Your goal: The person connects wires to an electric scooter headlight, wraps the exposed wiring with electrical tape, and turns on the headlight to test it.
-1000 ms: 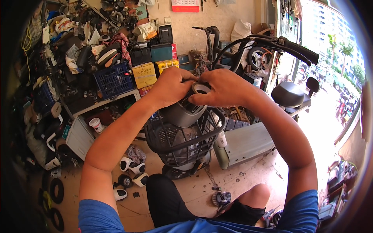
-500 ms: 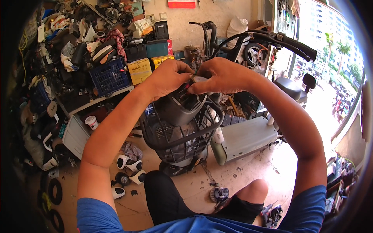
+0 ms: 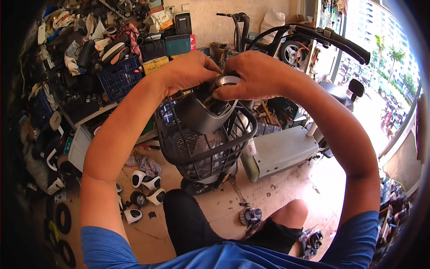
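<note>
My right hand [image 3: 262,76] is closed around a roll of tape [image 3: 229,80], its thumb below the ring and its fingers over the far side. Close beside it, my left hand [image 3: 190,71] has its thumb and fingers pinched together. Whatever lies in that pinch is too small and hidden to make out. Below both hands is a dark plastic cover [image 3: 201,116] at the front of an electric scooter, with wires partly showing inside. A black basket [image 3: 195,165] surrounds the cover's lower part. The scooter's handlebar grip [image 3: 358,53] reaches out to the right.
Shelving at the left holds piled parts and a blue crate [image 3: 118,80]. The scooter's grey footboard [image 3: 284,152] extends to the right. White-and-black parts [image 3: 145,180] and a round motor-like part [image 3: 251,216] lie on the floor by my knees. An open doorway is at the right.
My hands have shifted slightly up, and the left has drawn a little leftward. More of the tape roll now shows in my right hand. The head view has shifted slightly.
</note>
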A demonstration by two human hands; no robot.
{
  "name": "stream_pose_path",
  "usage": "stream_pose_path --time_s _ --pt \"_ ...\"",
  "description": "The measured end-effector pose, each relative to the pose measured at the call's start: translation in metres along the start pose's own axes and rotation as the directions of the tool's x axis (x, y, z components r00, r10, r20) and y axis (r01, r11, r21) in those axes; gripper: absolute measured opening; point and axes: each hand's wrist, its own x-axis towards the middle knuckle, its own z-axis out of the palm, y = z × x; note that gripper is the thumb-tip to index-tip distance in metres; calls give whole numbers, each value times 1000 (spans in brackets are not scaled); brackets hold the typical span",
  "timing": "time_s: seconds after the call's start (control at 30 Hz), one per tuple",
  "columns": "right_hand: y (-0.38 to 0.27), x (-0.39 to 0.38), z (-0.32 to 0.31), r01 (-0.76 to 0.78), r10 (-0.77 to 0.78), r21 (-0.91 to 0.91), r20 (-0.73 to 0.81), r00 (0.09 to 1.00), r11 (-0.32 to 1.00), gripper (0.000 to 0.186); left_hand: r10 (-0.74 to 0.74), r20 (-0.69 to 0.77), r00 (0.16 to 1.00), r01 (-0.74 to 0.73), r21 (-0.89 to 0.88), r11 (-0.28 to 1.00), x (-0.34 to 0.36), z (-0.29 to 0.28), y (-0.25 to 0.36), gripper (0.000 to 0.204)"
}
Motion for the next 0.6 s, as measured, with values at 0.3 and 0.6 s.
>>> stream_pose_path --time_s 0.3,0.6 --pt "1 0 7 25 -24 10 -87 996 1000 66 126 -122 984 -129 -18 992 3 5 -16 20" --pt "12 7 16 76 -79 -31 -106 991 997 64 168 -349 922 -163 43 986 2 26 -22 19"
